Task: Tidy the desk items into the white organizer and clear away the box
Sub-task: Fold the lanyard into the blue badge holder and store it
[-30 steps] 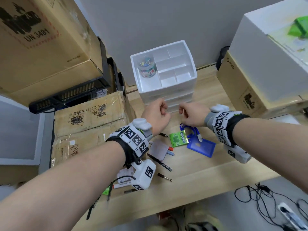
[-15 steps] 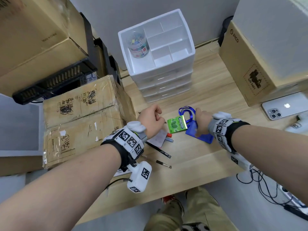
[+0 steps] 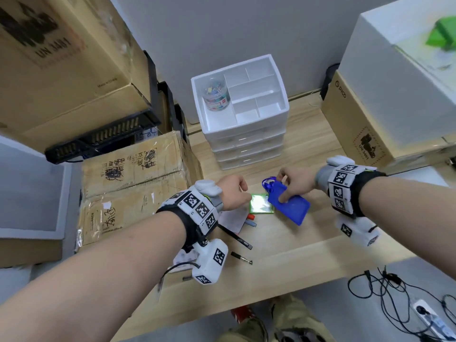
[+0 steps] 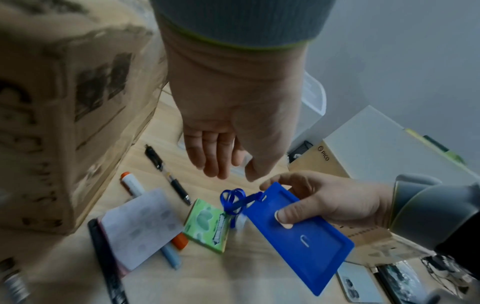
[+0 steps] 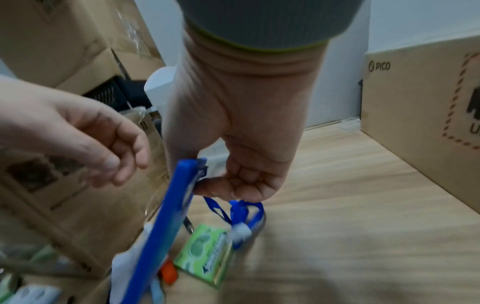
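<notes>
My right hand (image 3: 287,191) pinches a blue badge holder (image 3: 292,207), thumb on its face, and holds it tilted just above the desk. Its blue lanyard (image 3: 269,182) hangs bunched from the top end. In the right wrist view the badge holder (image 5: 161,226) shows edge-on beside my right hand (image 5: 233,181). My left hand (image 3: 237,191) hovers with relaxed fingers and holds nothing, close above a small green box (image 3: 261,206) lying flat. The white organizer (image 3: 244,134) stands behind, with a jar of coloured clips (image 3: 216,97) in its left top compartment.
A white card (image 4: 140,224), an orange-capped marker (image 4: 132,184) and black pens (image 4: 168,174) lie left of the green box (image 4: 207,224). A taped cardboard box (image 3: 133,174) borders the left side, a PICO carton (image 3: 357,129) the right. A phone (image 4: 355,286) lies nearby.
My right hand has gripped the blue badge holder and lifted it off the desk. My left hand has shifted right, over the green box.
</notes>
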`<state>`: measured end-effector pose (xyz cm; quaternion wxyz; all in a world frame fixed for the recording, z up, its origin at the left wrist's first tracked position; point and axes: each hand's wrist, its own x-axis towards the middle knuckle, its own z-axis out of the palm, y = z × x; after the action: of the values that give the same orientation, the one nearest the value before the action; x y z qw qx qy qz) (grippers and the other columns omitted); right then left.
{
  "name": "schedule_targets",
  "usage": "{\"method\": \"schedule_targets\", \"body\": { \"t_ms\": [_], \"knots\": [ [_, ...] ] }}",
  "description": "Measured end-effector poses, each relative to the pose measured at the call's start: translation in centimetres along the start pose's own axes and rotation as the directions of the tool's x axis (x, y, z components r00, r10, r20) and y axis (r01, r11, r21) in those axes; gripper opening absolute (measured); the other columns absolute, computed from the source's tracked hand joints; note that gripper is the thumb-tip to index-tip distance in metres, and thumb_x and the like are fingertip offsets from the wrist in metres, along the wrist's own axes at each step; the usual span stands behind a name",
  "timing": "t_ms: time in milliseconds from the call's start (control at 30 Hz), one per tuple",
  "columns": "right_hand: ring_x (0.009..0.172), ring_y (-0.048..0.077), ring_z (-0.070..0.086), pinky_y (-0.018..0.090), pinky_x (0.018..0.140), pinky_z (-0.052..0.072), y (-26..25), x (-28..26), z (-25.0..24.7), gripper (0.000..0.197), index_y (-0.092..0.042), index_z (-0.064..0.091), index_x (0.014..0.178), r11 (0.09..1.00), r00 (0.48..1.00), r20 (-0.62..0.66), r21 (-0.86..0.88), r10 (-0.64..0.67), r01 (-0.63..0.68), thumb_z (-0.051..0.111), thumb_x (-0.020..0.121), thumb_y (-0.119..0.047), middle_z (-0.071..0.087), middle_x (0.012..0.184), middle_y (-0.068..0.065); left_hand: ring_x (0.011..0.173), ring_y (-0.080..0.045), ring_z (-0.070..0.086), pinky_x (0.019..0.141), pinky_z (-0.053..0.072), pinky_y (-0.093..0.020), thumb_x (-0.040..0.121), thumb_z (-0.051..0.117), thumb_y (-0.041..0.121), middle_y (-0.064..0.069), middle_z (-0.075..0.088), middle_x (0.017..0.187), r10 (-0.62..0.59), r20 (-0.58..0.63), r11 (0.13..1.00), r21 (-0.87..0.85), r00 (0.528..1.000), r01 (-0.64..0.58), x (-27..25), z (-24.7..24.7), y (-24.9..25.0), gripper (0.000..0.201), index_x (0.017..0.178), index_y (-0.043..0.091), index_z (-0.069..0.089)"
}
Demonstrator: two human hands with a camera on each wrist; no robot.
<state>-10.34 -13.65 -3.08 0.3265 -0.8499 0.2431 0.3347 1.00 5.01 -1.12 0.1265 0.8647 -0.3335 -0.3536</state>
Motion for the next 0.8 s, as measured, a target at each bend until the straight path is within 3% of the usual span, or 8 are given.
{"method": "schedule_targets", "body": {
  "t_ms": [67, 133, 300, 433, 533, 600, 700, 800],
  "knots": [
    [0.090, 0.020, 0.064, 0.038, 0.087, 0.056, -1.1, -1.3, -1.5, 0.061, -0.022, 0.048, 0.126, 0.987, 0.999, -0.004, 0.158, -0.038, 0.038, 0.083, 0.075, -0.021, 0.062, 0.107, 0.003, 0.089, -0.022, 0.062, 0.079, 0.052, -0.034, 0.083, 0.072, 0.029, -0.003, 0.064, 0.098, 0.009, 0.012, 1.000, -0.006, 1.000, -0.008, -0.3, -1.3, 1.1, 0.032, 0.110, 0.015, 0.059],
    [0.082, 0.018, 0.065, 0.040, 0.086, 0.056, -2.0, -1.8, -2.5, 0.046, -0.019, 0.053, 0.119, 0.931, 0.996, 0.034, 0.359, -0.086, 0.068, 0.078, 0.081, -0.011, 0.063, 0.099, 0.004, 0.084, -0.021, 0.064, 0.077, 0.054, -0.035, 0.082, 0.074, 0.029, -0.007, 0.068, 0.099, 0.006, 0.040, 0.997, -0.074, 0.999, -0.003, -0.5, -2.1, 2.0, 0.039, 0.113, 0.015, 0.055],
    [0.086, 0.023, 0.070, 0.042, 0.086, 0.056, -4.7, -3.2, -5.7, 0.011, -0.012, 0.069, 0.096, 0.792, 0.967, 0.017, 0.577, -0.254, 0.198, 0.070, 0.087, -0.006, 0.073, 0.095, 0.011, 0.065, -0.018, 0.064, 0.053, 0.050, -0.023, 0.085, 0.068, 0.020, -0.011, 0.071, 0.089, 0.024, -0.029, 0.967, -0.254, 0.999, -0.031, -1.4, -5.1, 4.3, 0.030, 0.110, 0.013, 0.053],
    [0.090, 0.023, 0.071, 0.042, 0.087, 0.055, -5.8, -3.2, -6.8, 0.024, -0.013, 0.070, 0.108, 0.744, 0.953, -0.027, 0.618, -0.302, 0.253, 0.074, 0.084, -0.012, 0.074, 0.103, 0.013, 0.054, -0.016, 0.055, 0.047, 0.045, -0.019, 0.090, 0.062, 0.009, -0.011, 0.065, 0.075, 0.023, -0.146, 0.920, -0.383, 0.989, -0.078, -2.0, -7.3, 4.9, 0.009, 0.096, 0.006, 0.056],
    [0.065, 0.018, 0.061, 0.031, 0.063, 0.051, -7.0, -3.3, -6.7, 0.007, -0.012, 0.066, 0.093, 0.731, 0.955, -0.144, 0.618, -0.257, 0.290, 0.066, 0.087, -0.011, 0.066, 0.079, 0.011, 0.052, -0.014, 0.051, 0.043, 0.043, -0.015, 0.093, 0.060, 0.006, -0.007, 0.059, 0.066, 0.039, -0.184, 0.898, -0.425, 0.982, -0.115, -2.5, -8.6, 4.6, 0.007, 0.087, 0.007, 0.056],
    [0.052, 0.015, 0.048, 0.025, 0.053, 0.043, -8.0, -3.2, -6.7, 0.008, -0.014, 0.056, 0.080, 0.639, 0.949, -0.245, 0.702, -0.199, 0.315, 0.051, 0.081, -0.008, 0.052, 0.067, 0.004, 0.052, -0.012, 0.051, 0.046, 0.044, -0.015, 0.093, 0.059, 0.008, -0.006, 0.059, 0.068, 0.068, -0.213, 0.913, -0.381, 0.975, -0.147, -2.8, -9.3, 4.2, 0.007, 0.086, 0.009, 0.058],
    [0.062, 0.016, 0.055, 0.025, 0.058, 0.046, -9.4, -3.2, -7.0, 0.033, -0.014, 0.063, 0.082, 0.560, 0.928, -0.339, 0.743, -0.157, 0.366, 0.035, 0.077, 0.003, 0.059, 0.072, 0.004, 0.054, -0.010, 0.052, 0.054, 0.045, -0.019, 0.094, 0.058, 0.012, -0.003, 0.060, 0.070, 0.104, -0.253, 0.935, -0.306, 0.962, -0.181, -3.2, -10.4, 3.7, 0.007, 0.089, 0.012, 0.062],
    [0.070, 0.016, 0.059, 0.026, 0.065, 0.047, -10.7, -3.6, -6.8, 0.035, -0.010, 0.068, 0.088, 0.465, 0.924, -0.306, 0.799, -0.231, 0.381, 0.038, 0.077, 0.004, 0.066, 0.078, 0.004, 0.051, -0.014, 0.052, 0.049, 0.043, -0.021, 0.096, 0.053, 0.010, -0.006, 0.058, 0.067, 0.099, -0.279, 0.907, -0.369, 0.955, -0.202, -3.5, -11.4, 3.5, 0.011, 0.086, 0.011, 0.057]
  ]
}}
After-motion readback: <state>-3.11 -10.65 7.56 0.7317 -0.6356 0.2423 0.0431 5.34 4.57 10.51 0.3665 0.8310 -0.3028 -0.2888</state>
